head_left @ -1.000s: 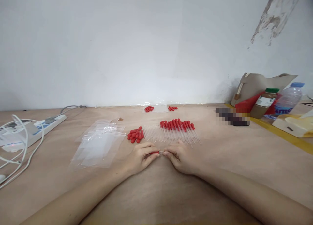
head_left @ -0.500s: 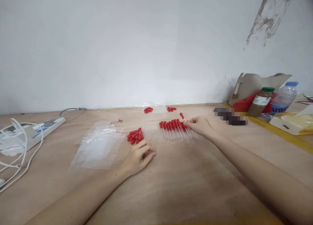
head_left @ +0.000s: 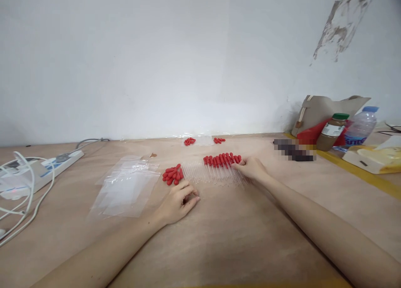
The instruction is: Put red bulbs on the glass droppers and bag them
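My right hand (head_left: 250, 167) lies at the right end of a row of droppers with red bulbs (head_left: 221, 159), its fingers closed on the last dropper there. The droppers' clear glass stems fan out toward me. Left of them lie several bare glass tubes (head_left: 192, 173) and a small heap of loose red bulbs (head_left: 173, 174). My left hand (head_left: 178, 201) rests on the brown table (head_left: 219, 238) just in front of that heap. Its fingers are loosely curled and nothing shows in them.
Clear zip bags (head_left: 125, 187) lie to the left, with a power strip (head_left: 44, 169) and white cables beyond. Two small packs of red bulbs (head_left: 189, 141) sit by the wall. At the right stand a jar (head_left: 331, 131), a water bottle (head_left: 360, 127), a beige bag (head_left: 326, 108) and a tissue box (head_left: 372, 158).
A second ago both hands held one dropper together near me. My right hand then carried it to the row's right end and has now lowered onto the row. My left hand stayed put.
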`<state>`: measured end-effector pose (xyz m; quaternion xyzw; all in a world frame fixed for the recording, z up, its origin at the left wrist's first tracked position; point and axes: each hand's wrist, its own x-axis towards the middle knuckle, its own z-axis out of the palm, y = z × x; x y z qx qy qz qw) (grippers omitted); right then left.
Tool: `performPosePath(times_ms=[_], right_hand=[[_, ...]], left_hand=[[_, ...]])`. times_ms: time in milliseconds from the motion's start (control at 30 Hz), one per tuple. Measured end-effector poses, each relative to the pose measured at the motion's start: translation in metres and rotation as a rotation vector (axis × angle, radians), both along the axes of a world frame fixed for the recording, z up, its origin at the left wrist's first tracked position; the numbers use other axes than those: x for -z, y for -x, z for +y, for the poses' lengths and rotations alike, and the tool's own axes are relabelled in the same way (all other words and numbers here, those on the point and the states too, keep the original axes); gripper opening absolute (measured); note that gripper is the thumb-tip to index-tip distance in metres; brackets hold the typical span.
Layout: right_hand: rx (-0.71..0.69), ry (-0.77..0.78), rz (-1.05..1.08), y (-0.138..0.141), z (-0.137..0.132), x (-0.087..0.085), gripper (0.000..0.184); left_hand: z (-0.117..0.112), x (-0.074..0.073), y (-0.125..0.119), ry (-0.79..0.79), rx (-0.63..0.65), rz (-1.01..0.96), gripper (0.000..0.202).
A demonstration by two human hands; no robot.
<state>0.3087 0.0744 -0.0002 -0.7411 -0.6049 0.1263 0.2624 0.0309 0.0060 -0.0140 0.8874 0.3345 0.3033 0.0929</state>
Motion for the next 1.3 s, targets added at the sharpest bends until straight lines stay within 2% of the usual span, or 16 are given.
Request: performPosePath(times_ms=[133,267,333,467,533,733,833,933,1000,1067,1133,1300], right_hand=[[0.0,0.011,-0.023,0.0,-0.002,-0.002,0.033],[-0.026,-0.072,-0.032,0.006,-0.009,-0.007,0.028],[-0.118,-0.113,0.0,0.017,-0.014,-0.01,0.022],[-0.388,-0.124,0.013,0.052,-0.02,-0.013,0.014],[-0.436,-0.105,-0.033,0.072,-0.019,-0.014,0.013],[-0.245,0.031,-0.146,0.109,-0.002,-0.016,0.021],[-0.217,0.062,-0.159,0.113,0.005,-0.017,0.025],[-0.192,0.092,-0.168,0.114,0.009,-0.017,0.028],[-0.18,0.111,-0.169,0.115,0.012,-0.018,0.029],[-0.169,0.131,-0.167,0.116,0.013,-0.019,0.028],[-0.157,0.149,-0.164,0.118,0.015,-0.021,0.028],[-0.13,0.184,-0.151,0.123,0.018,-0.024,0.029]], left_hand=[[0.001,0.001,0.0,-0.016,-0.001,-0.014,0.013],[-0.001,-0.002,-0.001,-0.066,-0.068,-0.028,0.022],[-0.002,-0.005,-0.002,-0.084,-0.12,-0.051,0.019],[0.003,-0.01,0.001,-0.079,-0.276,-0.094,0.011],[0.009,-0.009,0.005,-0.067,-0.348,-0.129,0.011],[0.018,0.001,0.015,-0.044,-0.477,-0.204,0.011],[0.02,-0.006,0.018,-0.095,-0.5,-0.171,0.012],[0.036,-0.021,0.031,-0.121,-0.568,-0.136,0.02],[0.053,-0.03,0.042,-0.029,-0.62,-0.122,0.026],[0.074,-0.036,0.052,0.181,-0.685,-0.117,0.028],[0.092,-0.039,0.058,0.32,-0.704,-0.103,0.029],[0.118,-0.035,0.05,0.639,-0.627,-0.06,0.03]])
